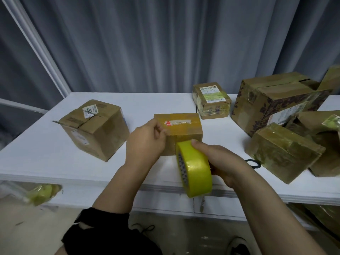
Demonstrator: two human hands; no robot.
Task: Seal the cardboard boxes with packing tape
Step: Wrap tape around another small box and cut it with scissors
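On table (46, 144) | left grip (145, 142) pinches box (185, 130) | right grip (226, 162) clamps tape roll (196, 170)

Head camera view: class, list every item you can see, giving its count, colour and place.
brown cardboard boxes: at least six, brown, spread over the table
yellow packing tape roll: one, yellow, over the table's near edge
black scissors handle: one, black, right of the tape roll, partly hidden
yellowish wrapped bundle: one, yellowish, below the table's left end
white table: one, white, across the middle
grey curtain: one, grey, behind the table
hands: two; left hand grips the centre box, right hand holds the tape roll
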